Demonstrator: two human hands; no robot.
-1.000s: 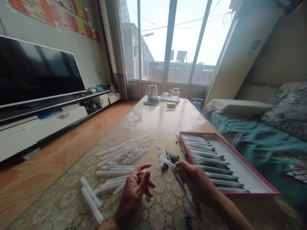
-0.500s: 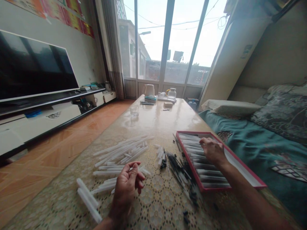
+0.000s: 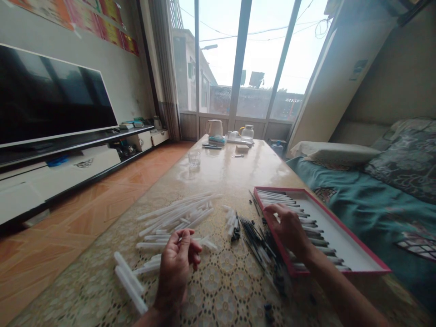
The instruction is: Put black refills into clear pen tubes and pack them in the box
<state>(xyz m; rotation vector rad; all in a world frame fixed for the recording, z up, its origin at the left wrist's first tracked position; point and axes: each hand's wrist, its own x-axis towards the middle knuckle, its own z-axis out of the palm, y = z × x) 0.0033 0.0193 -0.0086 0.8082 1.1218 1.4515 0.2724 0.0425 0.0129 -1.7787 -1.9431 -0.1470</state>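
Note:
My left hand (image 3: 179, 256) hovers over the patterned table beside the loose white tubes (image 3: 160, 222). Its fingers are loosely curled, the thumb lies against the index finger, and no object shows in it. My right hand (image 3: 286, 227) reaches over a red-rimmed shallow box (image 3: 357, 238), fingers bent down at its left rim. Whatever those fingertips pinch is hidden. Inside the box, a row of slim white pen-like tubes with dark ends (image 3: 318, 236) lies side by side, partly covered by my right hand.
Thin black rods (image 3: 254, 240), small black pieces (image 3: 279, 284) and short clear pieces (image 3: 230, 218) lie between my hands. Farther off are a glass cup (image 3: 194, 160), a kettle (image 3: 214, 128) and a glass pitcher (image 3: 248, 132). A teal-covered seat (image 3: 340, 190) borders the right side.
My right hand has moved left across the tubes, from their dark ends to the box's left rim. My left hand stays curled in nearly the same place. The view has shifted slightly.

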